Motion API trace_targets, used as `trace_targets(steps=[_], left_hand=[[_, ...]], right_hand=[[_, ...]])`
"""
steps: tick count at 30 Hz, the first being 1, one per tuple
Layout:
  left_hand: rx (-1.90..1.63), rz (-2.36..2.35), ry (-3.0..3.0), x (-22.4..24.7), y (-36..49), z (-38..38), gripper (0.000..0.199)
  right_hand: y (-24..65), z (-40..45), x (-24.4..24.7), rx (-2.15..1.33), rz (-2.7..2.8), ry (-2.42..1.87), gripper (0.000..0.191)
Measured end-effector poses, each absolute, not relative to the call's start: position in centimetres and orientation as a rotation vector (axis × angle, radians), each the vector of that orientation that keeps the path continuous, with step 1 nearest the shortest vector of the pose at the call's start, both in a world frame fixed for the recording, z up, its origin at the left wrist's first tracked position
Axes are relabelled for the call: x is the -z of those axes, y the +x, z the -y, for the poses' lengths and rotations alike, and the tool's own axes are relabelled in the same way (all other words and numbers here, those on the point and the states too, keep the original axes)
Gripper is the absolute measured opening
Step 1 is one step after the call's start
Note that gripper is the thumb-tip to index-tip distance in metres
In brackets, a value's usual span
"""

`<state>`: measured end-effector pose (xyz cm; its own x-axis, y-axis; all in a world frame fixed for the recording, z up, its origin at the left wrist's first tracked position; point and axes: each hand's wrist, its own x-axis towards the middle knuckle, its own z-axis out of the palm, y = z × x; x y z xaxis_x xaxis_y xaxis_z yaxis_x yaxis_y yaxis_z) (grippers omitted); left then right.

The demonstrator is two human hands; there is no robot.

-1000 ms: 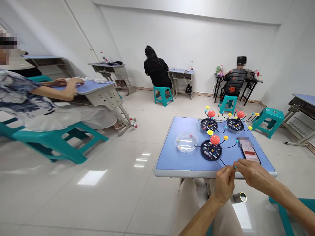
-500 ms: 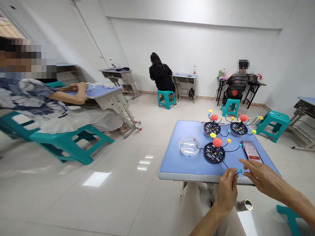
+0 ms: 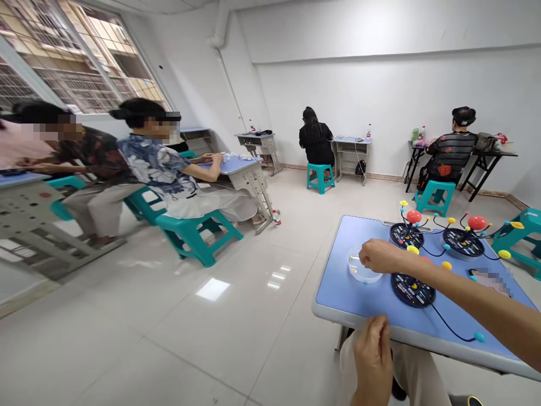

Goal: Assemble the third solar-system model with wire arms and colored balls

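Note:
My right hand (image 3: 378, 256) reaches across the blue table (image 3: 338, 293) over a clear round dish (image 3: 366, 277). Its fingers are curled closed; whatever is in them is hidden. Small coloured beads lie in the dish. At the table's front edge my left hand (image 3: 374, 349) has its fingers pressed together, and I cannot make out anything between them. Beneath my right forearm stands a solar system model (image 3: 412, 293) with a black round base, its red ball mostly covered by the arm. One black wire runs forward from it to a turquoise ball (image 3: 479, 337).
Two similar models (image 3: 406, 235) (image 3: 464, 242) stand at the table's back. A phone (image 3: 490, 281) lies to the right, partly behind my forearm. Several people sit at other desks, one nearby on a green stool (image 3: 207, 231). Another stool (image 3: 522, 239) stands right of my table.
My right hand has moved left from beside the turquoise ball to over the dish. My left hand has let go of the model's wire and drawn back. The view has turned left.

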<state>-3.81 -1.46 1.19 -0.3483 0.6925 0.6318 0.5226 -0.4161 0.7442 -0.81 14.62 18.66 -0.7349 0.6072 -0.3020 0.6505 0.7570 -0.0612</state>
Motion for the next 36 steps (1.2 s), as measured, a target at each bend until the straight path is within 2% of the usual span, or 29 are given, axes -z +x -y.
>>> trace_targets(steps=[6, 14, 18, 22, 25, 28, 30, 33, 36], left_hand=[[-1.875, -1.761, 1.585, -0.2, -6.7, 1.4, 0.021], [-1.850, -1.723, 1.497, -0.2, -7.0, 1.5, 0.018], [-1.839, -1.660, 1.484, -0.8, -6.9, 1.4, 0.018], [-1.817, -1.603, 1.450, -1.5, -6.6, 1.0, 0.018], [-1.805, -1.579, 1.372, -2.8, -6.2, 0.2, 0.019], [-1.816, -1.529, 1.273, -4.7, -5.6, -0.8, 0.021], [-1.850, -1.478, 1.236, -6.2, -5.0, -1.4, 0.023], [-1.887, -1.406, 1.239, -7.9, -4.0, -2.1, 0.024], [-1.894, -1.374, 1.264, -8.8, -3.2, -2.4, 0.024]], right_hand=[[-5.1, -17.9, -14.5, 0.318, -2.518, 0.920, 0.022], [-6.2, -19.0, -12.6, 0.558, -2.478, 1.006, 0.018], [-5.9, -19.6, -13.2, 0.633, -2.518, 1.137, 0.011], [-3.2, -20.0, -16.5, 0.825, -2.632, 1.259, 0.009], [0.5, -18.9, -19.2, 1.145, -2.707, 1.265, 0.010], [4.4, -16.8, -20.4, 2.041, -2.547, 1.146, 0.017], [6.5, -15.3, -20.2, 2.435, -2.351, 1.041, 0.024], [8.4, -13.6, -19.3, 2.698, -2.196, 0.937, 0.034], [9.2, -12.6, -18.4, 2.748, -2.180, 0.936, 0.029]])
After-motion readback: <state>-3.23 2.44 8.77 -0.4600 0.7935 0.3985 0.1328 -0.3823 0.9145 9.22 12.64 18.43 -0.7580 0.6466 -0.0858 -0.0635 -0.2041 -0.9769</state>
